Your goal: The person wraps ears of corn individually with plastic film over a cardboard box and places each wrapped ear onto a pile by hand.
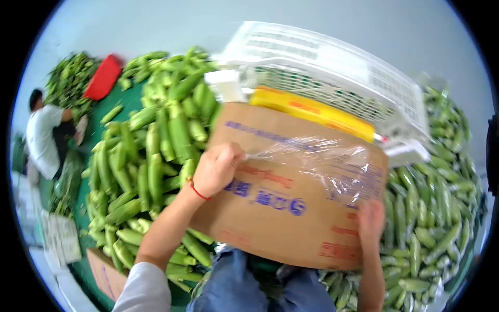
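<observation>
A large sheet of brown cardboard [260, 208] with upside-down blue and red print lies over my lap. Clear plastic film [317, 156] stretches crumpled and shiny across its upper right part. My left hand [221, 162], a red cord at its wrist, is closed on the film's left end, above the cardboard. My right hand [370, 221] is at the right edge of the cardboard, below the film; its fingers are smeared by motion. Just past the cardboard's far edge lies a long yellow piece [312, 112] with red lettering, between white end blocks.
Husked green corn [150, 156] is heaped on the left. Film-wrapped corn [416, 208] is piled on the right. A white plastic crate [332, 57] stands beyond the cardboard. Far left, another person [47, 132] sits near a red scoop-like container [104, 78] and a leafy heap [70, 78].
</observation>
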